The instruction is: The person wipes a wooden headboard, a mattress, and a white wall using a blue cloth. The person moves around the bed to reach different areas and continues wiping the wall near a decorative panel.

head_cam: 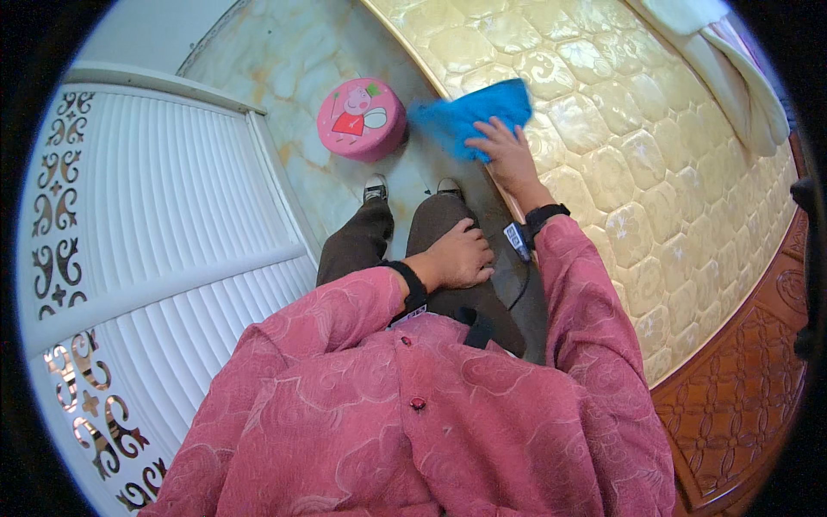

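My right hand (pixel 507 155) is on a bright blue cloth (pixel 494 110), fingers spread over its near side. The cloth lies across the near edge of a bed's cream quilted mattress (pixel 601 123), and its blurred left part hangs out over the floor. Whether the thumb pinches the cloth from below is hidden. My left hand (pixel 460 255) rests on my thigh in dark trousers, fingers slightly curled, with nothing seen in it. A round pink stool (pixel 362 119) with a cartoon pig on top stands on the floor, left of the cloth.
A white slatted cabinet door (pixel 174 174) with scrollwork panels stands at the left. The floor (pixel 291 84) is marbled tile. Carved brown wood (pixel 743 388) borders the mattress at the lower right. A pale blanket (pixel 730 84) lies at the upper right. A cable (pixel 522 294) hangs by my right wrist.
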### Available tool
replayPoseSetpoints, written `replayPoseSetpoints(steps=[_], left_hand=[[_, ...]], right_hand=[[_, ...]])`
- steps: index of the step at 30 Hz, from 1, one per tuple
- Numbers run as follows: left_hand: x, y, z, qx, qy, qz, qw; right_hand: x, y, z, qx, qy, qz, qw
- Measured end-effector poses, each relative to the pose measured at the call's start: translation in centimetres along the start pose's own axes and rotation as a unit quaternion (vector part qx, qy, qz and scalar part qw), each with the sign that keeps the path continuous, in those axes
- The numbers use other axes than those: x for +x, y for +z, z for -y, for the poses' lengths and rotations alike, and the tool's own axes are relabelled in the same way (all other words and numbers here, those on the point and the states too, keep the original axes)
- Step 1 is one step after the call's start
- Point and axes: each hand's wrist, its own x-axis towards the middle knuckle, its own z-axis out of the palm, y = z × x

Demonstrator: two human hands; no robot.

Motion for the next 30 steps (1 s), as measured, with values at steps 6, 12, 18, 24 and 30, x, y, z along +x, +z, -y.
replayPoseSetpoints(steps=[6,12,18,24,30], left_hand=[[-0.8,-0.8,0.1,-0.042,-0.024,0.008,0.999],[-1.6,-2.1,2.8,-0.041,-0.289,-0.047,0.955],[3.6,-4.9,4.6,0.004,-0.151,-0.138,0.979],[1.8,-4.7,7.2,-0.047,-0.210,-0.182,0.959],[2.2,-4.3,6.2,-0.030,-0.251,-0.193,0.948]], right_hand=[[-3.8,-12.1,-11.9,-0.066,0.089,-0.047,0.993],[-9.7,-17.1,-21.8,-0.118,0.438,-0.021,0.891],[3.5,-1.5,-2.0,0.081,-0.013,0.005,0.997],[-3.7,-10.4,-8.6,-0.040,0.093,-0.020,0.995],[-10.7,-18.7,-15.6,-0.072,0.580,-0.101,0.805]])
